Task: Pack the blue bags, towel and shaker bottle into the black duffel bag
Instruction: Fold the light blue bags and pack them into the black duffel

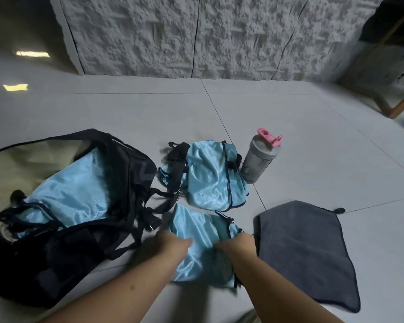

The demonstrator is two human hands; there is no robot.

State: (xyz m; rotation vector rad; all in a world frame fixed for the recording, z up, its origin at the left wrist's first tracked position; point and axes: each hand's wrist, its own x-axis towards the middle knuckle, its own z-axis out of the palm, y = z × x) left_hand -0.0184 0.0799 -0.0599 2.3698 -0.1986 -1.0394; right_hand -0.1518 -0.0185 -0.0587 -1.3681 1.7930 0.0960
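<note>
The black duffel bag (pixel 84 231) lay open on the grey tiled floor (pixel 289 127), its pale lining showing, and one blue bag (pixel 72 190) already sat inside it, dark straps trailing across its near end. Just right of the duffel, a second blue bag (pixel 210 176) rested flat on the floor beside the duffel's loose black strap (pixel 176 166). Nearer than that one, still right of the duffel, lay a third blue bag (pixel 196 231), and both hands were on it: the left hand (pixel 173 243) pressed on its left side, the right hand (pixel 239 244) at its right edge, each seemingly pinching the fabric, though motion blur left the grip unclear. A dark grey towel (pixel 308 252) lay spread further right of the duffel, touching the right hand's bag. The grey shaker bottle (pixel 260 159) with its pink lid stood beyond the towel, just beside the second blue bag
</note>
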